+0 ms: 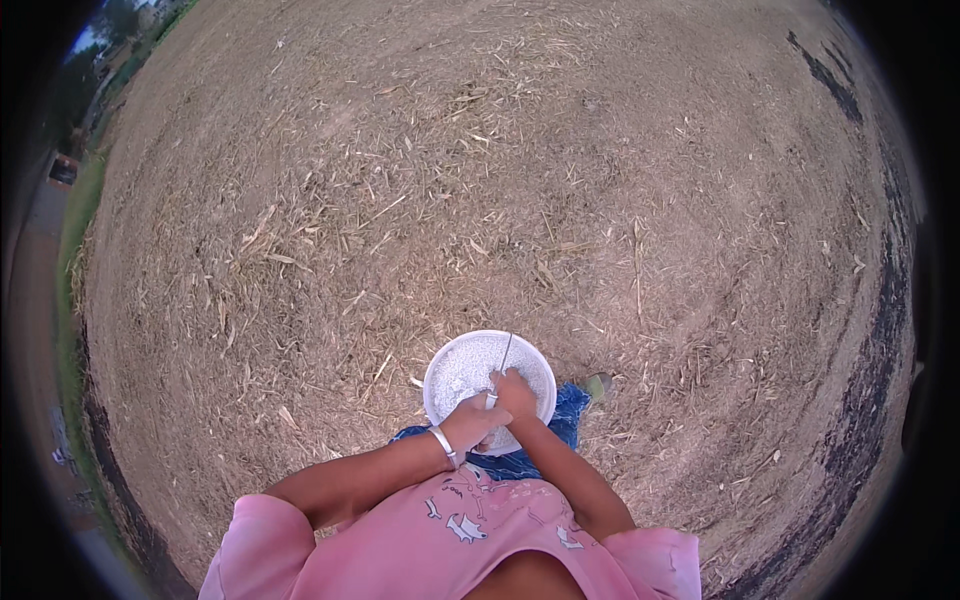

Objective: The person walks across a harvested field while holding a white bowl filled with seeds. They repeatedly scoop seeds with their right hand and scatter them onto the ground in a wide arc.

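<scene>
A round white bucket (432, 385) is held in front of my body, filled with small white granules (463, 368). Its thin metal handle stands up across the opening, with a white grip (491, 400) partly showing. My left hand (470, 424) is closed on that handle at the grip, and a pale bracelet (442, 443) circles the wrist. Inside the bucket my right hand (515, 394) lies on the granules, right beside the handle. Its fingers are curled into the granules, and their tips are partly hidden.
Dry soil (720, 330) strewn with straw and broken stalks (470, 110) spreads all around. A shoe (598, 387) shows just right of the bucket. Green grass (85, 210) edges the field at far left, and a dark strip (880, 300) runs along the right.
</scene>
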